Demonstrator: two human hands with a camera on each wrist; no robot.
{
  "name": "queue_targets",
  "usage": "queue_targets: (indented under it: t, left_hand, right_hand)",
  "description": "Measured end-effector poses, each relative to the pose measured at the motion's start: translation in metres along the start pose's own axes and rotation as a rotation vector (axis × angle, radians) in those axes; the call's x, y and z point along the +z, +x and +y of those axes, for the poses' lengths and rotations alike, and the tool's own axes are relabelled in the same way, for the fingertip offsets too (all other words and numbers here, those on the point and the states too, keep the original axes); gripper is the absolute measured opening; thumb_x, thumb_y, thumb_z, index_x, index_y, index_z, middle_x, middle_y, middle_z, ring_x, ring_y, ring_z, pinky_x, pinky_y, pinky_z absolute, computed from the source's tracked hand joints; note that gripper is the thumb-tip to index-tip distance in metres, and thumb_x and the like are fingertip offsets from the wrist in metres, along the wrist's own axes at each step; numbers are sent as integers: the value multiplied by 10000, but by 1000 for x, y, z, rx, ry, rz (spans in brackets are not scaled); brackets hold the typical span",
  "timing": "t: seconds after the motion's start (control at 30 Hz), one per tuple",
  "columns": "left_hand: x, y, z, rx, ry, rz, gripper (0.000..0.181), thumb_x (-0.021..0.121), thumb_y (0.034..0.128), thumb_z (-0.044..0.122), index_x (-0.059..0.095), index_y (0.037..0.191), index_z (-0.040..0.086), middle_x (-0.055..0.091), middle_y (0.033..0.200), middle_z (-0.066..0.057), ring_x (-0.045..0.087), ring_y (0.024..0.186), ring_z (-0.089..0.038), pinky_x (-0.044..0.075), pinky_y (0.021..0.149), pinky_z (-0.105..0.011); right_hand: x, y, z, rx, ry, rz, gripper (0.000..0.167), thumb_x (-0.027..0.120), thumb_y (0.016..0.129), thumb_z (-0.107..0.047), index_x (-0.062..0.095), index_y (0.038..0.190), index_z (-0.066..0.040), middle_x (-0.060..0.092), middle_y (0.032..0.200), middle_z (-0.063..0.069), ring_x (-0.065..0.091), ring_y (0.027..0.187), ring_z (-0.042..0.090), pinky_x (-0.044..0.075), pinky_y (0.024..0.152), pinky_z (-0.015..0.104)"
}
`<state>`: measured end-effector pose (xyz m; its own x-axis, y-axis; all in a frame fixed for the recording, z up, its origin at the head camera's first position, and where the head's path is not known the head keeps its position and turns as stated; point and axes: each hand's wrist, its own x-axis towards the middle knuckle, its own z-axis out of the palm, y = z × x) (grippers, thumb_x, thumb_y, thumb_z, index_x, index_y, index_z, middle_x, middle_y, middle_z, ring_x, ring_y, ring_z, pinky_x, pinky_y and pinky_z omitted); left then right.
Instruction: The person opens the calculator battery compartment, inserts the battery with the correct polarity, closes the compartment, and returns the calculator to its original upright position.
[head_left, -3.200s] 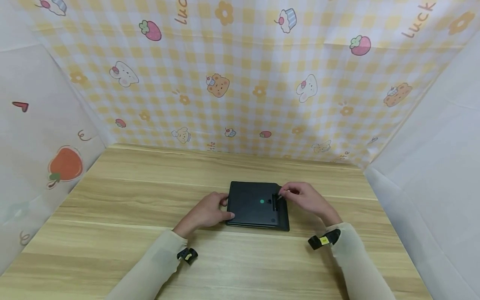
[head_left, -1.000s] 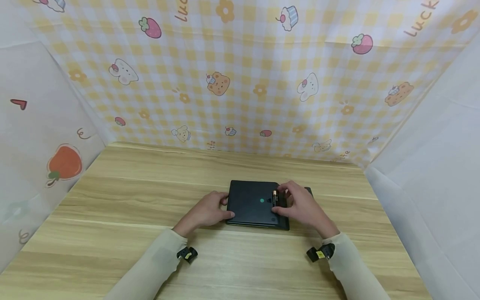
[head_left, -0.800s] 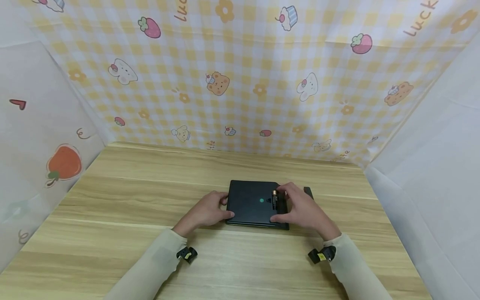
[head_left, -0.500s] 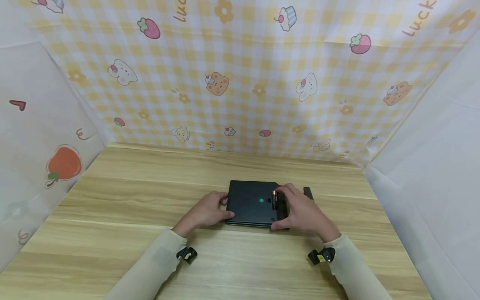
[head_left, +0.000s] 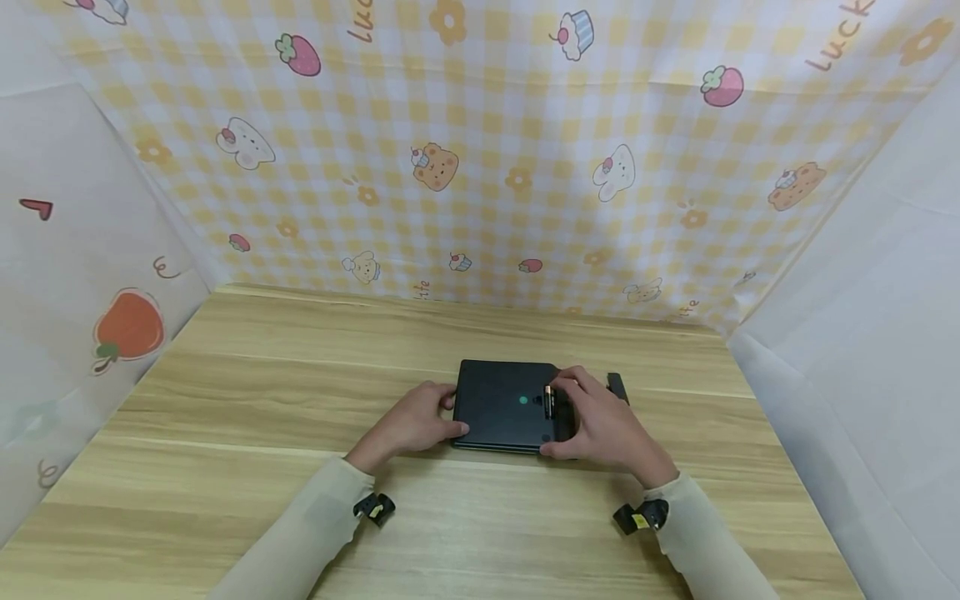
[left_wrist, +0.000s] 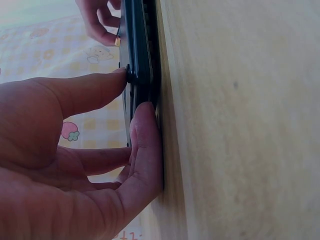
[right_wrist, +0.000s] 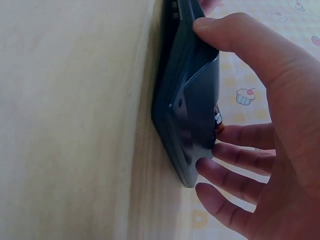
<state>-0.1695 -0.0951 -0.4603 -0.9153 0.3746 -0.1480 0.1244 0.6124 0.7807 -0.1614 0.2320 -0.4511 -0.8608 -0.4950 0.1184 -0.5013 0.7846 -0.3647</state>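
Observation:
A black calculator (head_left: 498,408) lies face down on the table, with a few keys glimpsed on its underside in the wrist views. My left hand (head_left: 415,421) grips its left edge, thumb on the upturned back and fingers round the side. Near the right end, a black battery with a copper-coloured end (head_left: 550,402) sits in the compartment, tilted or level I cannot tell. My right hand (head_left: 603,421) spans that end of the calculator. Its thumb (right_wrist: 225,31) rests on the near edge, the index finger touches the battery's copper end, and other fingers curl along the right side.
A small black strip, seemingly the battery cover (head_left: 617,387), lies just beyond the right hand. The wooden table (head_left: 300,367) meets a yellow checked cloth (head_left: 480,208) at the back and white cloth at both sides.
The battery came into the compartment after the earliest frame. My right thumb has since slid from the battery to the calculator's near edge, and the index finger bends over the copper end. My left hand stays put.

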Motion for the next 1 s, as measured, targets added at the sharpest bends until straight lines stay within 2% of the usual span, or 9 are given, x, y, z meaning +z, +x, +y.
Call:
queue_targets:
  t: [0.27,0.33,0.37,0.57,0.6,0.67,0.83,0.87,1.0]
  left_hand:
    - [0,0,0,17,-3,-4,289,863,956,135,643,1095,8,548,932,-80,454,653,-134,368,593,-287]
    - [-1,0,-1,29,-6,-7,280,859,956,133,639,1079,11,545,927,-77,456,647,-135,369,588,-287]
    - [1,2,-6,53,0,-4,280,849,966,147,632,1074,7,533,921,-70,455,643,-132,369,579,-285]
    - [-1,1,-5,73,-23,-16,263,831,971,142,614,1036,6,511,903,-69,455,622,-123,368,560,-276]
    - [-3,-1,0,55,-34,-21,257,837,961,124,619,1035,10,518,904,-74,456,620,-125,369,566,-275]
    - [-2,0,-4,78,-28,-16,264,832,971,142,617,1044,7,508,906,-66,451,618,-119,366,559,-271]
    - [-1,-1,-2,47,-30,-10,326,844,966,140,623,1141,-22,520,927,-68,442,627,-121,361,564,-273]
    - [-3,-3,3,17,-35,-13,330,852,954,117,629,1152,-26,533,931,-78,444,630,-123,361,572,-272]
    - [-2,-2,2,-1,-26,-12,342,862,955,125,635,1169,-15,541,942,-82,448,637,-126,362,571,-274]
  right_hand:
    - [4,-4,2,-20,-53,31,945,896,806,-643,638,1493,-48,545,1484,67,611,1077,203,541,782,395]
    - [4,-4,2,-32,-66,44,934,895,807,-641,649,1485,-47,556,1465,68,598,1032,187,524,750,368]
    - [4,-5,2,-36,-70,49,929,895,806,-638,654,1482,-48,560,1461,67,596,1021,183,519,741,361]
    - [6,-6,2,-56,-77,73,881,901,810,-607,683,1458,-51,577,1456,65,624,1049,202,541,758,389]
    - [6,-7,2,-60,-81,76,875,901,812,-602,686,1455,-50,579,1453,65,623,1042,202,539,755,390]
    - [6,-7,2,-64,-88,79,875,903,807,-600,690,1454,-49,582,1450,63,619,1033,199,533,738,377]
    - [7,-7,2,-62,-119,71,886,880,811,-620,689,1471,-60,578,1460,49,563,973,153,466,671,294]
    - [7,-7,2,-62,-125,70,886,876,813,-623,688,1474,-64,577,1462,46,547,951,141,450,659,281]
    - [7,-7,2,-75,-145,74,876,874,816,-626,696,1473,-74,583,1454,43,494,878,108,424,637,256]
